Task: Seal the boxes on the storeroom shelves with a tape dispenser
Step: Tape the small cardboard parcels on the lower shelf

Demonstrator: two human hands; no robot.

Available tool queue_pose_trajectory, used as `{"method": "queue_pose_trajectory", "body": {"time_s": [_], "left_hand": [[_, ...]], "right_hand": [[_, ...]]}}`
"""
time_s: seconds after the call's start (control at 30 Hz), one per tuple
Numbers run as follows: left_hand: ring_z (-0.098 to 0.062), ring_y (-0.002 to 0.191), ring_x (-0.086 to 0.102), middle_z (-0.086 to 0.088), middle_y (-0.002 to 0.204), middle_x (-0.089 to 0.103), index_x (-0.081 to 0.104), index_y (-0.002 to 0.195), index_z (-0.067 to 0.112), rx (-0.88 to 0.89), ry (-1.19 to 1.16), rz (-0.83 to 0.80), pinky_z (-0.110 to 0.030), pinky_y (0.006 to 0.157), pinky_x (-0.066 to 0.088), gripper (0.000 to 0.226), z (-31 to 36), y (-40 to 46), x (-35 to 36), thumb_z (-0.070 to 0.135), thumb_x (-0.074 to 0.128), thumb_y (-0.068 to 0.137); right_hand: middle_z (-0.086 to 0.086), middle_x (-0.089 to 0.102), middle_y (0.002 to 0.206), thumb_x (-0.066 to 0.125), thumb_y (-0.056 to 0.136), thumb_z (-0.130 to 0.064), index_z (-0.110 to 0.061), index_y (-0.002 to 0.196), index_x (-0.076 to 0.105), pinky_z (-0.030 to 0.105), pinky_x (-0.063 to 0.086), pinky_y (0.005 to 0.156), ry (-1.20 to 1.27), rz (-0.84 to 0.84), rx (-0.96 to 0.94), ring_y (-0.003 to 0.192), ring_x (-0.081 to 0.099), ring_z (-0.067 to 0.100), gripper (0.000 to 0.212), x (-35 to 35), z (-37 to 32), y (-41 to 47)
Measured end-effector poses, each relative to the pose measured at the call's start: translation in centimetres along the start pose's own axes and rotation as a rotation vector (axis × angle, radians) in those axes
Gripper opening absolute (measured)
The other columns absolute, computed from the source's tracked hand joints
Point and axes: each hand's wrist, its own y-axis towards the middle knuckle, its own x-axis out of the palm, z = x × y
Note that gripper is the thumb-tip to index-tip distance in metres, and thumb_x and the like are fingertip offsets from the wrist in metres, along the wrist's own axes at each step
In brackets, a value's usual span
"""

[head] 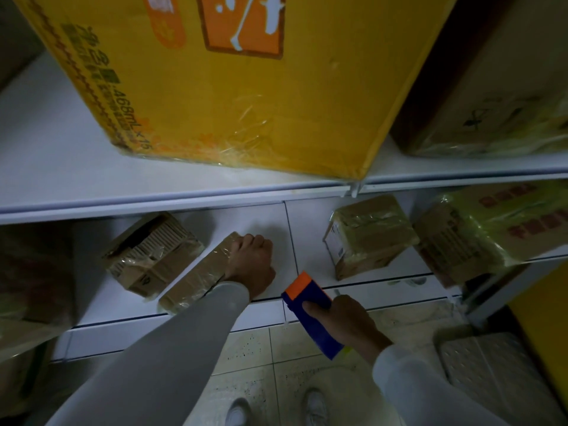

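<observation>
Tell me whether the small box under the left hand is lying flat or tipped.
Tipped. The small box leans at an angle on the lower shelf, one end raised where the left hand grips it; clear tape crosses its top.

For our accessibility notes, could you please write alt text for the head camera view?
A person's left hand grips a small taped cardboard box on a lower white shelf, while the right hand holds a blue and orange tape dispenser just in front of it. A large yellow carton sits on the shelf above.
</observation>
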Motion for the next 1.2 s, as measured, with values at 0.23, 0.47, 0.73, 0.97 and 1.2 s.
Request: {"method": "queue_pose_trajectory", "body": {"time_s": [0.23, 0.47, 0.73, 0.97, 1.2], "left_hand": [[-0.018, 0.119, 0.047, 0.005, 0.127, 0.054, 0.057, 0.121, 0.024, 0.097, -0.306, 0.029, -0.032, 0.103, 0.027, 0.038, -1.8, -1.0, -2.0, 0.042, 0.053, 0.088], [-0.025, 0.123, 0.048, -0.006, 0.134, 0.053, 0.057, 0.128, 0.022, 0.061, -0.316, -0.13, -0.029, 0.103, 0.034, 0.037, -8.6, -2.5, -5.4, 0.032, 0.056, 0.093], [-0.037, 0.11, 0.058, -0.02, 0.118, 0.063, 0.047, 0.126, 0.01, -0.604, -0.511, -0.06, -0.04, 0.095, 0.042, 0.054, -10.1, -4.5, -3.2, 0.052, 0.043, 0.094], [-0.033, 0.08, 0.065, -0.013, 0.094, 0.064, 0.042, 0.115, 0.014, -0.707, -0.755, -0.041, -0.042, 0.07, 0.056, 0.043, -8.2, -9.0, -3.8, 0.048, 0.054, 0.091], [-0.033, 0.079, 0.065, -0.012, 0.095, 0.061, 0.039, 0.098, 0.028, -0.79, -1.033, -0.047, -0.051, 0.066, 0.059, 0.03, -7.0, -11.1, -4.9, 0.041, 0.064, 0.088]], "right_hand": [[-0.001, 0.062, 0.058, 0.061, 0.083, -0.067, -0.015, 0.065, 0.057, 0.02, 0.041, 0.047, 0.207, 0.013, -0.035, 0.052, 0.062, 0.015, 0.055, -0.3, 0.9, -1.2], [-0.002, 0.063, 0.056, 0.063, 0.082, -0.065, -0.014, 0.064, 0.057, 0.018, 0.039, 0.045, 0.276, 0.035, -0.034, 0.048, 0.06, 0.01, 0.054, -1.2, 1.5, -2.4], [-0.005, 0.059, 0.048, 0.067, 0.082, -0.061, -0.014, 0.061, 0.055, 0.018, 0.036, 0.044, 0.363, 0.073, -0.034, 0.044, 0.057, 0.008, 0.053, -3.2, 0.9, -3.0], [0.001, 0.067, 0.061, 0.067, 0.083, -0.06, -0.01, 0.07, 0.061, 0.02, 0.04, 0.046, 0.371, 0.079, -0.025, 0.054, 0.063, 0.015, 0.052, -4.2, -0.5, -3.2], [0.012, 0.074, 0.08, 0.07, 0.083, -0.054, -0.004, 0.089, 0.069, 0.025, 0.044, 0.058, 0.457, 0.029, -0.109, 0.074, 0.071, 0.028, 0.051, -4.2, -1.9, -3.8]]}}
